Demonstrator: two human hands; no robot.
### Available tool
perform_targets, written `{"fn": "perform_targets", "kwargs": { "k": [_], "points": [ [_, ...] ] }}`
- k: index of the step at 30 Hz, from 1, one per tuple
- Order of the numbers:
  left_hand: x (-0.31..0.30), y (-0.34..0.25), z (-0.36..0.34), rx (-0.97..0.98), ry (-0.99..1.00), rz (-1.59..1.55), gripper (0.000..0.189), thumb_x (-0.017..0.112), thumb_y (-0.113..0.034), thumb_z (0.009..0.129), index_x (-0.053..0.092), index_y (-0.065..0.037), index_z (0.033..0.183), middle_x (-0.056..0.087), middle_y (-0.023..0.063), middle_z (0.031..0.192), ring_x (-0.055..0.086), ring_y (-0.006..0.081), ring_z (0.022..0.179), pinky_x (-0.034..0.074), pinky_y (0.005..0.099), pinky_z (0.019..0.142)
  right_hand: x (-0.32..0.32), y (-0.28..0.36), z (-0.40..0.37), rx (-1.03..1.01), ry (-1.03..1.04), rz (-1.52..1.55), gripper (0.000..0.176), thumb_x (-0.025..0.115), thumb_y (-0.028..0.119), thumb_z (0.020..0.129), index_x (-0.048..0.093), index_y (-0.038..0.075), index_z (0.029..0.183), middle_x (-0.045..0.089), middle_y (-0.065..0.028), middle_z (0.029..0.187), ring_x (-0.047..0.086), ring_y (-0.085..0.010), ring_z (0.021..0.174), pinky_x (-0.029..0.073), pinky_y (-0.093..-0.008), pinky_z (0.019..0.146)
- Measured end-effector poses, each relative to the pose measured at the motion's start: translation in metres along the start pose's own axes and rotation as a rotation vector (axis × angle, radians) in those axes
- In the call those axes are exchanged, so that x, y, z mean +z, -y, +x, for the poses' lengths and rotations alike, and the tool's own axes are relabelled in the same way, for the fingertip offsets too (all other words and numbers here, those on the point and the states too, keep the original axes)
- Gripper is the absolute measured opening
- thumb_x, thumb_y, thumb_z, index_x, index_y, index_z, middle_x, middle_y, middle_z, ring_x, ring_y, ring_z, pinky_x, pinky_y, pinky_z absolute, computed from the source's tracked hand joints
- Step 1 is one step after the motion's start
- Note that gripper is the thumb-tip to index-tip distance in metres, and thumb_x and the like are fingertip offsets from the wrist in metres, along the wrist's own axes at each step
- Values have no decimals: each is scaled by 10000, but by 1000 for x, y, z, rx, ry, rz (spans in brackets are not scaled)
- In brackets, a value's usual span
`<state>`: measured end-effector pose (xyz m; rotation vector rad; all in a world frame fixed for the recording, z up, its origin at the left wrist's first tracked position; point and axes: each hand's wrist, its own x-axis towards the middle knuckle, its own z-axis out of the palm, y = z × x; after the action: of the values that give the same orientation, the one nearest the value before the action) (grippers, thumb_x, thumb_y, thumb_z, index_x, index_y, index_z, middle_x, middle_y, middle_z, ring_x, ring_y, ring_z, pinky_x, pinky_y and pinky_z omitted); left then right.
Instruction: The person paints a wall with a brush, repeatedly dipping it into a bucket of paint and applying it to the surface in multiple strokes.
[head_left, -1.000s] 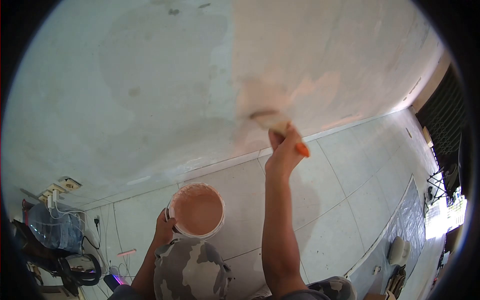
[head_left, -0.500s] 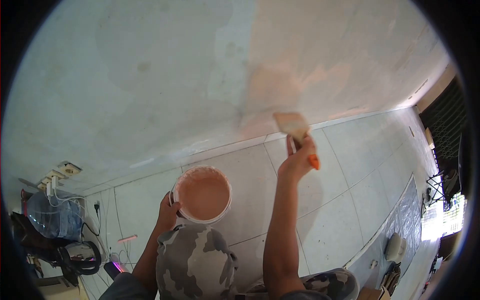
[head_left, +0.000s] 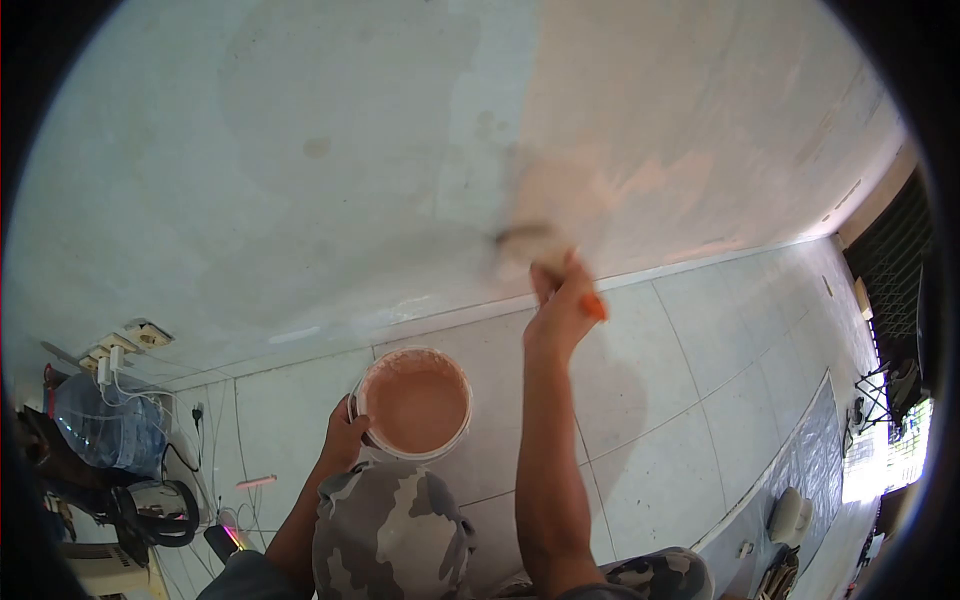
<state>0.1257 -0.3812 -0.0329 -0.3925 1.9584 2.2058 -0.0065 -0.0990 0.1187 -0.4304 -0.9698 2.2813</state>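
My left hand (head_left: 345,435) grips the rim of a white bucket (head_left: 466,420) that holds salmon-pink paint (head_left: 415,402). The bucket is just beyond my camouflage-clad knee (head_left: 390,525). My right hand (head_left: 565,305) is closed around a wide brush (head_left: 535,248) with an orange handle end. The brush is blurred by motion, and its bristles are at the lower part of the wall (head_left: 380,150), near the edge between the pale area and the pinkish painted area (head_left: 620,130).
Wall sockets (head_left: 148,334) with plugged-in cables, a large clear water bottle (head_left: 110,425) and a phone (head_left: 225,540) are at the left. A plastic sheet (head_left: 810,450) lies on the tiled floor (head_left: 660,400) at the right, with a dark metal grille (head_left: 893,265) beyond.
My right hand and the brush have moved left, with the brush now at the wall by the paint edge. The view has shifted slightly, and my left hand still holds the bucket.
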Motion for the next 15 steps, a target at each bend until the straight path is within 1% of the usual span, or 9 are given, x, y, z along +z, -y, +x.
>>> {"fn": "perform_targets", "kwargs": {
  "k": [3, 4, 6, 8, 9, 11, 12, 14, 15],
  "points": [
    [6, -12, -5, -37, 25, 28, 285, 498, -3, 804, 521, 13, 1087, 593, 76, 926, 617, 159, 735, 568, 297, 576, 56, 75, -3, -216, 185, 143, 321, 528, 161, 934, 529, -101, 1119, 553, -146, 1072, 592, -207, 933, 549, -379, 877],
    [6, -11, -4, -36, 22, 2, 279, 499, -3, 802, 525, 11, 1079, 590, 73, 922, 613, 154, 731, 555, 290, 569, 67, 95, -5, -287, 198, 169, 339, 525, 172, 932, 521, -100, 1133, 551, -150, 1075, 587, -213, 950, 545, -380, 888],
    [0, -5, -1, -26, 13, -27, 273, 499, -3, 799, 530, 9, 1070, 588, 70, 918, 608, 149, 727, 542, 282, 563, 73, 117, -6, -356, 220, 202, 356, 522, 184, 930, 513, -98, 1147, 549, -155, 1079, 583, -219, 967, 540, -380, 899],
    [-8, 8, 3, -54, 22, 31, 303, 508, -10, 795, 533, 10, 1096, 598, 71, 927, 603, 148, 748, 522, 273, 591, 61, 131, -11, -472, 193, 194, 384, 507, 202, 928, 491, -92, 1175, 547, -152, 1107, 572, -224, 1010, 517, -402, 942],
    [-8, 9, 1, -51, 28, 31, 303, 508, -10, 795, 533, 10, 1096, 598, 71, 927, 603, 148, 748, 522, 273, 591, 50, 130, -10, -478, 192, 195, 384, 507, 202, 928, 491, -92, 1175, 547, -152, 1107, 572, -224, 1010, 517, -402, 942],
    [-2, 6, 3, 59, 7, 4, 334, 508, -15, 790, 537, 19, 1121, 612, 74, 946, 601, 154, 788, 515, 278, 650, 15, 111, 1, -402, 65, 151, 402, 498, 225, 928, 483, -81, 1190, 542, -143, 1145, 561, -221, 1054, 489, -401, 970],
    [-2, 4, 1, 72, 28, 7, 334, 508, -15, 790, 537, 19, 1121, 612, 74, 946, 601, 154, 788, 515, 278, 650, -4, 97, 5, -361, 13, 133, 402, 492, 232, 929, 489, -76, 1187, 545, -139, 1151, 557, -220, 1073, 479, -396, 975],
    [-6, -2, 0, -10, 26, 133, 354, 500, -14, 786, 541, 26, 1135, 623, 74, 966, 603, 162, 831, 504, 293, 704, -55, 60, 23, -281, -45, 88, 416, 488, 251, 929, 496, -74, 1189, 553, -139, 1153, 554, -221, 1094, 466, -383, 978],
    [-3, -4, 1, 10, 21, 110, 347, 497, -17, 783, 546, 25, 1124, 622, 73, 965, 600, 161, 825, 500, 298, 701, -79, 44, 33, -238, -50, 58, 430, 489, 261, 927, 495, -76, 1193, 558, -143, 1148, 555, -223, 1096, 464, -374, 976]
  ]
}}
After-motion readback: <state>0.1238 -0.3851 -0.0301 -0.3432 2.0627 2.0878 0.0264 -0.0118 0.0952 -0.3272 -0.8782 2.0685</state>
